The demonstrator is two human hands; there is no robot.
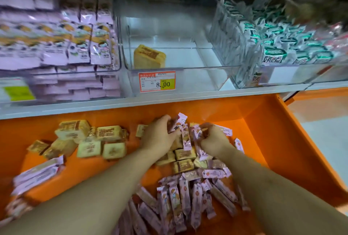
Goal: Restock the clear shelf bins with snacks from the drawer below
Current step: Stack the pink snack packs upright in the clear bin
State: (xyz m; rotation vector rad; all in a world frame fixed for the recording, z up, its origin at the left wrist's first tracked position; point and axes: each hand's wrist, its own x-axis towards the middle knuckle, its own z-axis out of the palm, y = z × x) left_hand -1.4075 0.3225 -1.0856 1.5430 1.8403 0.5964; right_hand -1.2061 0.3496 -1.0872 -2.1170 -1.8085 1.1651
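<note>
Head view looks down over my two bare forearms into the orange drawer [263, 140], pulled out under the shelf of clear bins.

Left of my hands, roughly nine tan square cakes [105, 140] lie loose on the drawer floor, tilted every which way. At the drawer's left edge a few pink stick packets [37, 174] lie with their long axes running up to the right.

My left hand [160, 135] sits at the drawer's middle, fingers curled around a bunch of pink sticks [183, 133] standing nearly upright, long axes pointing toward the shelf. I cannot count them exactly; at least three show. Just right of it, my right hand [212, 138] is curled too, pinching more pink packets [224, 131] whose ends stick out to the right.

Nearer me in the drawer, a heap of well over a dozen pink sticks [184, 201] fans out, mostly lengthwise toward me.

Above the drawer, the left bin [116, 50] is packed with lilac packs, the middle bin [188, 69] holds a single tan cake [148, 57] at its front left, and the right bin [244, 76] holds white-and-green packets.
</note>
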